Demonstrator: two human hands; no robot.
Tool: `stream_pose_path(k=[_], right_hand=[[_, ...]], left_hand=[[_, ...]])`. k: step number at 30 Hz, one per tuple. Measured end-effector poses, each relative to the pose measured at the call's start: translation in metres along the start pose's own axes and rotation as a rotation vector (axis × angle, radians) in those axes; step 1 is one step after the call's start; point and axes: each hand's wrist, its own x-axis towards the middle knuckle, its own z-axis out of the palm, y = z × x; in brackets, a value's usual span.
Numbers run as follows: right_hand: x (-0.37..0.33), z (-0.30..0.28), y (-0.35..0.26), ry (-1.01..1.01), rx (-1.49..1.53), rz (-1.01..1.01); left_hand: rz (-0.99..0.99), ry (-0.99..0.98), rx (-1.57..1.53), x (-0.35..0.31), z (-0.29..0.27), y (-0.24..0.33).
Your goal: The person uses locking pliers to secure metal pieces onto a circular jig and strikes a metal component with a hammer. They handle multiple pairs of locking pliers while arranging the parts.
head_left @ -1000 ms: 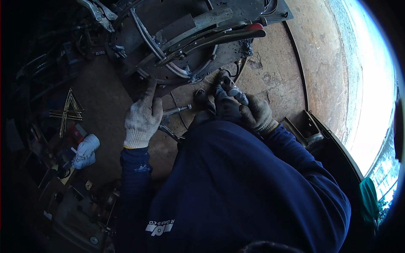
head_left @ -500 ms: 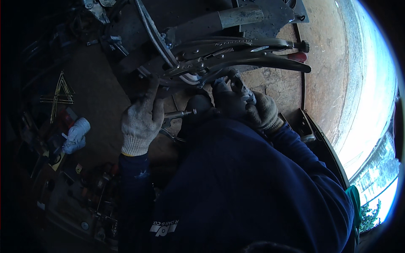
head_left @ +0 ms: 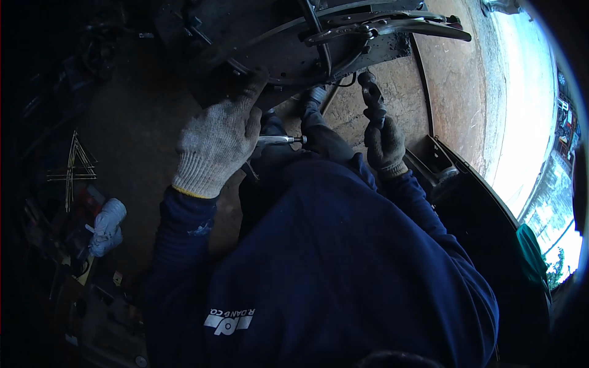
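Note:
My left hand (head_left: pixel 218 138), in a light knitted glove, is at the near edge of a dark metal workpiece. Its index finger is stretched toward a curved metal bar (head_left: pixel 294 80) and the thumb stands apart; the other fingers are hidden. From behind this hand sticks out the handle of what look like locking pliers (head_left: pixel 282 140); their jaws are hidden. On the right, my gloved right hand (head_left: pixel 385 147) is closed round a hammer, its dark head (head_left: pixel 371 95) pointing away from me. More locking pliers (head_left: pixel 392 27) lie across the workpiece at the top.
Thin rods (head_left: pixel 72 172) form a triangle on the floor at left. Near them sits a white bundle (head_left: pixel 108 227), with several dark tools below. An open dark metal channel (head_left: pixel 432 161) stands right of my right hand. My legs and shoes (head_left: pixel 314 101) are under the workpiece.
The view has shifted, so the workpiece and its pliers appear higher. My right hand has moved away from my lap with the hammer, which now stands clear. My left hand stays at the workpiece's edge.

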Motion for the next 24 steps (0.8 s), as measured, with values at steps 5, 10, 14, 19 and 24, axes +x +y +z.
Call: stream_pose_path(k=[5,10,14,19,24], right_hand=[[-0.014,0.019,-0.045,-0.018,-0.109,-0.275],[-0.018,0.039,-0.059,-0.104,-0.159,-0.289],[-0.014,0.048,-0.069,-0.159,-0.204,-0.122],[-0.024,0.044,-0.077,-0.04,-0.156,-0.098],[-0.041,0.032,-0.072,-0.004,-0.081,0.027]], left_hand=[[0.163,0.231,0.006,0.002,0.022,-0.022],[0.114,0.098,0.072,-0.002,0.009,-0.017],[0.113,0.034,0.127,-0.001,0.001,-0.014],[0.141,0.005,0.09,0.006,-0.002,-0.02],[0.107,-0.035,0.004,0.007,-0.014,-0.012]])
